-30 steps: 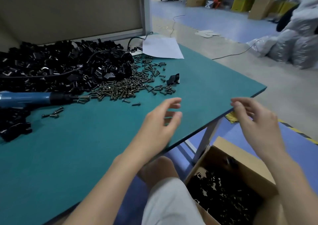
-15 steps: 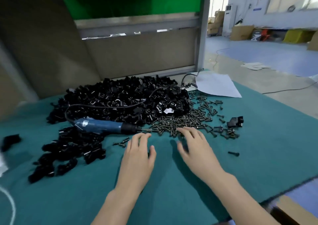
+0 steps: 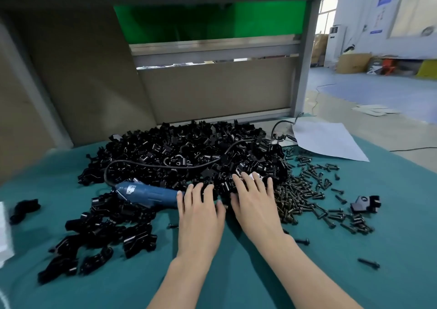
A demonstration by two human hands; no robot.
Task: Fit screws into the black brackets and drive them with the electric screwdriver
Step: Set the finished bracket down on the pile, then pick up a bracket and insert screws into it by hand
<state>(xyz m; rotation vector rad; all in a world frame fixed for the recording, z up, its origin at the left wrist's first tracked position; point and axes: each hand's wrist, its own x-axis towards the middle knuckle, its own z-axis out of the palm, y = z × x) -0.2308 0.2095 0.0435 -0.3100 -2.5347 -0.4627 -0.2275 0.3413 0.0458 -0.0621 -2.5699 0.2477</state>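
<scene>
On the green table (image 3: 236,280), loose black brackets (image 3: 99,233) lie at eight o'clock from the left hand (image 3: 199,210); the blue electric screwdriver (image 3: 149,194) lies at ten, its label unreadable, its tip hidden by that hand. Both it and the right hand (image 3: 255,204) lie flat, fingers straight, holding nothing, fingertips on the bracket heap (image 3: 184,157). The screws (image 3: 307,197) scatter at three o'clock, with a paper sheet (image 3: 328,143) at one.

Probably a factory floor, workbench (image 3: 236,273), bracket heap (image 3: 189,152), cartons (image 3: 352,63)
</scene>
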